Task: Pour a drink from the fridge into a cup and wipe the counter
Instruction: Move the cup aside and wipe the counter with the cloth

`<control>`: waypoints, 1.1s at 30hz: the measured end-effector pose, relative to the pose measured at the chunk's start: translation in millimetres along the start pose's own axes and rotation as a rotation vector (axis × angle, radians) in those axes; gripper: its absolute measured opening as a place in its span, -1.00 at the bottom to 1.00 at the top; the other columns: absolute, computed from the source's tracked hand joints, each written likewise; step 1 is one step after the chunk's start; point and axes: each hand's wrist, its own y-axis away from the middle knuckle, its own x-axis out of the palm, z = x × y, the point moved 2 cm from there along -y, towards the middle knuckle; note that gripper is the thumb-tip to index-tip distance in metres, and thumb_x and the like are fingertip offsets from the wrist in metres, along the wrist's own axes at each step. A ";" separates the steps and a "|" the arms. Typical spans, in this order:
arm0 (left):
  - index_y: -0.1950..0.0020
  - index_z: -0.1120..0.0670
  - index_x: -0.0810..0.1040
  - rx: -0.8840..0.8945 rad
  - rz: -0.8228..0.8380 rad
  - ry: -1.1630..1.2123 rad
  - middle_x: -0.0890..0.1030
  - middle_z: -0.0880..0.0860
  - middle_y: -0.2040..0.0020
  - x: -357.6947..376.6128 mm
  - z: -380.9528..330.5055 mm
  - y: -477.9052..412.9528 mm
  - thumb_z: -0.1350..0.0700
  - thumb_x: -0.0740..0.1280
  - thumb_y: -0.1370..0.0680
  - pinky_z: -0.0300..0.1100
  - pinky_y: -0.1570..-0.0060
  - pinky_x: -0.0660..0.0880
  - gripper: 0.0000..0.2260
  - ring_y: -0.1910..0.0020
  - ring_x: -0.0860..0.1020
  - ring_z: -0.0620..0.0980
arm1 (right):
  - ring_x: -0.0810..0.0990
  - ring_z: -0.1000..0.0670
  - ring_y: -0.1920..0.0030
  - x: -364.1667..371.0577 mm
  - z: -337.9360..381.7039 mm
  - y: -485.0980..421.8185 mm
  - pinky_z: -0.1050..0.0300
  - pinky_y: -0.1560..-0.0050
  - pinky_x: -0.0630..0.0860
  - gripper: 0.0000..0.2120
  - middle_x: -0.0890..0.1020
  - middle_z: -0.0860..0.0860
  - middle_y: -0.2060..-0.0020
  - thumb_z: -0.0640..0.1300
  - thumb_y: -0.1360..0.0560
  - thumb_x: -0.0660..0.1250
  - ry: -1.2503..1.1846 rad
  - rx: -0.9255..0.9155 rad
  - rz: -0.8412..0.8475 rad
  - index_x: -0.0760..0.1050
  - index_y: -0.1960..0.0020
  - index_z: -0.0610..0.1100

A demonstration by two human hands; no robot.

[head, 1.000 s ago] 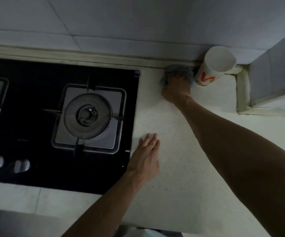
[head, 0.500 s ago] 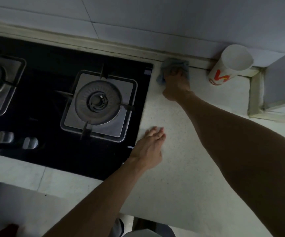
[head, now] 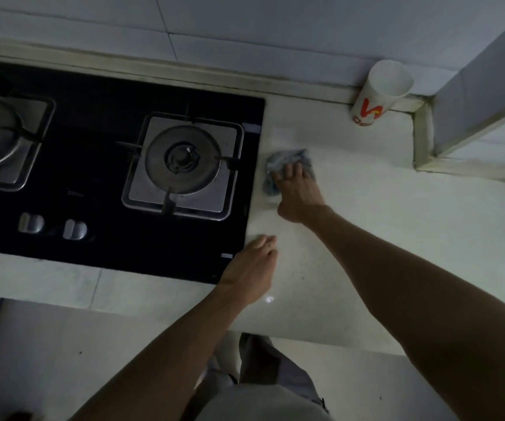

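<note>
Dim kitchen, seen from above. Right hand (head: 298,189) lies palm down on a crumpled blue-grey cloth (head: 286,158). Its fingers (head: 290,171) are laid fairly straight and slightly spread over the cloth, pressing it onto the pale counter (head: 381,226) rather than bunching it. The cloth shows beyond the fingertips and out to their left, and the rest is hidden under the palm. Just left of these fingers runs the right edge of the black glass stove (head: 108,256); the cloth sits beside that edge, and whether it touches cannot be told. Left hand (head: 251,268) rests flat on the counter nearer the body, its fingers (head: 264,243) straight and close together, holding nothing, with the tips just beside the stove's right edge. The two hands are apart, with bare counter between the left fingertips and the right wrist. A white paper cup (head: 378,95) with red lettering stands upright beyond and to the right of the right fingertips, well apart from them, close against the ledge at the foot of the tiled wall (head: 275,25). What it holds cannot be made out. Left of the right fingers, on the stove, sits a round burner (head: 181,161) in a steel tray; left of the left fingers sit two metal knobs (head: 52,226).
</note>
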 end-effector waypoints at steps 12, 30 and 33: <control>-0.30 0.20 0.47 0.131 0.003 -0.199 0.39 0.21 -0.42 53.0 -9.6 122.5 0.12 0.16 -0.61 -0.05 -0.50 0.07 -0.69 -0.47 0.22 0.15 | -0.07 -0.28 -0.55 71.4 82.3 164.5 -0.08 -0.55 -0.10 -0.20 0.03 -0.26 -0.55 -0.10 -0.42 0.25 -0.099 0.118 0.069 0.01 -0.58 -0.11; -0.48 0.14 0.33 -0.060 0.061 -0.067 0.12 0.14 -0.57 68.5 14.0 187.5 0.05 0.22 -0.59 0.07 -0.53 -0.04 -0.54 -0.55 0.07 0.10 | -0.09 -0.33 -0.54 121.6 185.7 235.0 -0.16 -0.55 -0.09 -0.26 -0.02 -0.34 -0.53 0.18 -0.54 0.11 -0.226 0.315 0.035 -0.03 -0.58 -0.12; -0.49 0.15 0.31 -0.049 0.071 -0.067 0.11 0.14 -0.58 68.9 16.1 187.3 0.06 0.22 -0.58 0.06 -0.53 -0.03 -0.52 -0.56 0.06 0.09 | -0.10 -0.32 -0.55 121.9 185.9 232.9 -0.15 -0.55 -0.09 -0.26 -0.03 -0.34 -0.54 0.15 -0.54 0.16 -0.235 0.321 0.043 -0.04 -0.58 -0.11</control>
